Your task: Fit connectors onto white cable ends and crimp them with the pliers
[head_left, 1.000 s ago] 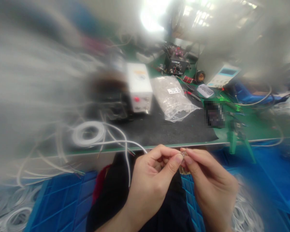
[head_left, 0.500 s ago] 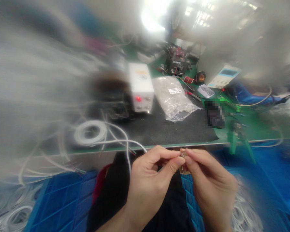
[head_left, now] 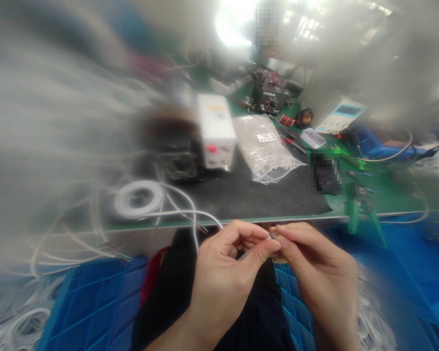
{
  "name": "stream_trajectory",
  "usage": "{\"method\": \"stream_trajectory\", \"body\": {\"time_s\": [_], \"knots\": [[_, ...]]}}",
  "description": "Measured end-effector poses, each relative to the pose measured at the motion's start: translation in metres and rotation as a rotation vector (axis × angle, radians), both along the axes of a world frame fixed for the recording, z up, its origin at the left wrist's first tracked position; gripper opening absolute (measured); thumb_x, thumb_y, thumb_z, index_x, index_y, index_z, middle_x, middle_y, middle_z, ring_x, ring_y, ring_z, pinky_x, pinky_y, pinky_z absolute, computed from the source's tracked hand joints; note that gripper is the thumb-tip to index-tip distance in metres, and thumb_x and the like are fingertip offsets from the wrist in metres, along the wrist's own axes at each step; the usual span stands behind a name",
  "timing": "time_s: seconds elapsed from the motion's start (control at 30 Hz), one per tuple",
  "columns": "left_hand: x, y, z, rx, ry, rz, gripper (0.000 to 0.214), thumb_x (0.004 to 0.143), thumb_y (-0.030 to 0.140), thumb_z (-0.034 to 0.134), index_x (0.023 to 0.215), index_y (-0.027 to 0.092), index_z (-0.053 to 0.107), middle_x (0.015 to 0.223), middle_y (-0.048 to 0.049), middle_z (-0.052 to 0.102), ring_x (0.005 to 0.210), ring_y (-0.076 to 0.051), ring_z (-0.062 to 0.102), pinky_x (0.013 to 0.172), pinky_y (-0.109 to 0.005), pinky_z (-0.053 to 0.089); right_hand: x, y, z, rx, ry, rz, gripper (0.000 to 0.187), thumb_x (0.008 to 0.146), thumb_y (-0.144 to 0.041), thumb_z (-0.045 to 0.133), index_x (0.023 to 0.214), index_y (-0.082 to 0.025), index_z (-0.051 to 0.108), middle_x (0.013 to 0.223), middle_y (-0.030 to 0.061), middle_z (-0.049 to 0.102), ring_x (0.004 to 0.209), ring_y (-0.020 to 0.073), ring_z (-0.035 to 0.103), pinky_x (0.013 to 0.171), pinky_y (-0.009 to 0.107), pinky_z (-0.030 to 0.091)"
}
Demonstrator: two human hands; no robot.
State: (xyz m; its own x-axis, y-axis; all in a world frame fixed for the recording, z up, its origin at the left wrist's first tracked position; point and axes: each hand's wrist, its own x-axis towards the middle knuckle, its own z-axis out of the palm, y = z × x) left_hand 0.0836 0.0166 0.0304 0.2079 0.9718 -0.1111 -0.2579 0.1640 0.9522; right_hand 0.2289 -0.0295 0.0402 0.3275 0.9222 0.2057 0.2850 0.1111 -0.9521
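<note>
Just off the table's front edge, my left hand (head_left: 234,275) is closed, pinching the end of a white cable (head_left: 208,213) between thumb and forefinger. That cable runs back to a coil (head_left: 139,199) on the table's left part. Against its tip, my right hand (head_left: 320,278) is closed on a small see-through connector (head_left: 274,235), gripped by thumb and forefinger. The fingertips of both hands meet there, so most of the connector and the wire ends are hidden. Behind the hands, a zip bag (head_left: 265,146) with a printed label holds many small see-through pieces.
A white box (head_left: 216,131) with a red light stands left of the bag. Green-handled pliers (head_left: 364,209) lie at the right edge. Behind are a black control box (head_left: 270,100) and a white meter (head_left: 342,116). Blue crates (head_left: 91,297) with coiled cables flank my lap.
Both hands stay nearly in place. The connector has turned slightly between the fingertips, and the cable's white tip now shows next to it. The view has shifted a little.
</note>
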Motion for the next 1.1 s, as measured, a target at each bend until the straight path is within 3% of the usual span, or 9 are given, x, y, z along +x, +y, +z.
{"method": "stream_trajectory", "body": {"time_s": [0.2, 0.37, 0.47, 0.6, 0.7, 0.83, 0.97, 1.1], "knots": [[-0.002, -0.001, -0.004, -0.011, 0.005, 0.038, 0.015, 0.085, 0.023, 0.093, 0.085, 0.022, 0.078, 0.074, 0.0029, 0.079, 0.067, -0.012, 0.074, 0.064, -0.017, 0.060, 0.004, 0.004, -0.001, -0.055, 0.058, 0.034, 0.021, 0.095, -0.016, 0.084, 0.105, -0.034, 0.087, 0.105, -0.0018, 0.086, 0.094, 0.0141, 0.082, 0.081, 0.016, 0.067], [-0.008, 0.006, -0.005, 0.055, 0.028, 0.141, 0.019, 0.085, 0.025, 0.095, 0.084, 0.023, 0.076, 0.083, 0.0031, 0.080, 0.080, -0.013, 0.077, 0.078, -0.019, 0.061, 0.005, 0.014, -0.010, -0.104, 0.193, 0.101, 0.041, 0.101, -0.027, 0.080, 0.139, -0.040, 0.073, 0.123, 0.0002, 0.085, 0.100, 0.0158, 0.083, 0.089, 0.022, 0.067], [-0.014, 0.014, -0.003, 0.071, -0.001, 0.214, 0.016, 0.089, 0.027, 0.091, 0.089, 0.023, 0.076, 0.092, 0.0010, 0.083, 0.090, -0.017, 0.080, 0.087, -0.024, 0.063, -0.005, 0.024, -0.011, -0.111, 0.087, 0.228, 0.029, 0.099, -0.029, 0.081, 0.127, -0.036, 0.078, 0.118, -0.0010, 0.085, 0.102, 0.0163, 0.081, 0.092, 0.022, 0.064], [-0.025, 0.023, -0.001, 0.088, 0.017, 0.241, 0.012, 0.095, 0.031, 0.086, 0.097, 0.022, 0.078, 0.104, -0.0034, 0.085, 0.097, -0.021, 0.081, 0.088, -0.029, 0.064, -0.027, 0.039, -0.007, -0.108, -0.048, 0.310, 0.003, 0.100, -0.028, 0.079, 0.102, -0.027, 0.081, 0.090, -0.0035, 0.083, 0.081, 0.0129, 0.077, 0.078, 0.019, 0.058], [-0.034, 0.030, -0.005, 0.078, -0.014, 0.250, 0.012, 0.099, 0.033, 0.081, 0.101, 0.022, 0.076, 0.108, -0.0042, 0.085, 0.102, -0.020, 0.081, 0.092, -0.028, 0.062, -0.040, 0.045, -0.004, -0.149, 0.004, 0.293, 0.018, 0.108, -0.033, 0.069, 0.095, -0.024, 0.078, 0.075, -0.0047, 0.079, 0.069, 0.0109, 0.073, 0.070, 0.020, 0.053], [-0.043, 0.041, -0.012, 0.041, -0.198, 0.270, 0.015, 0.106, 0.036, 0.072, 0.112, 0.022, 0.070, 0.112, -0.0062, 0.084, 0.100, -0.019, 0.079, 0.095, -0.032, 0.061, -0.051, 0.044, -0.004, -0.178, 0.090, 0.319, 0.020, 0.111, -0.037, 0.065, 0.103, -0.024, 0.077, 0.072, -0.0050, 0.078, 0.066, 0.0110, 0.070, 0.070, 0.022, 0.051], [-0.045, 0.050, -0.013, 0.029, -0.299, 0.203, 0.028, 0.108, 0.037, 0.068, 0.131, 0.023, 0.072, 0.120, -0.0094, 0.082, 0.101, -0.019, 0.078, 0.093, -0.031, 0.061, -0.058, 0.040, -0.005, -0.216, 0.104, 0.374, 0.022, 0.112, -0.037, 0.063, 0.105, -0.022, 0.077, 0.071, -0.0040, 0.077, 0.064, 0.0120, 0.067, 0.067, 0.024, 0.049], [-0.045, 0.048, -0.012, -0.006, -0.342, 0.151, 0.022, 0.106, 0.036, 0.071, 0.122, 0.023, 0.080, 0.113, -0.0074, 0.083, 0.097, -0.017, 0.077, 0.089, -0.027, 0.061, -0.061, 0.039, -0.004, -0.251, 0.093, 0.397, 0.025, 0.112, -0.039, 0.061, 0.102, -0.021, 0.076, 0.071, -0.0027, 0.076, 0.064, 0.0137, 0.065, 0.066, 0.027, 0.047]]}}
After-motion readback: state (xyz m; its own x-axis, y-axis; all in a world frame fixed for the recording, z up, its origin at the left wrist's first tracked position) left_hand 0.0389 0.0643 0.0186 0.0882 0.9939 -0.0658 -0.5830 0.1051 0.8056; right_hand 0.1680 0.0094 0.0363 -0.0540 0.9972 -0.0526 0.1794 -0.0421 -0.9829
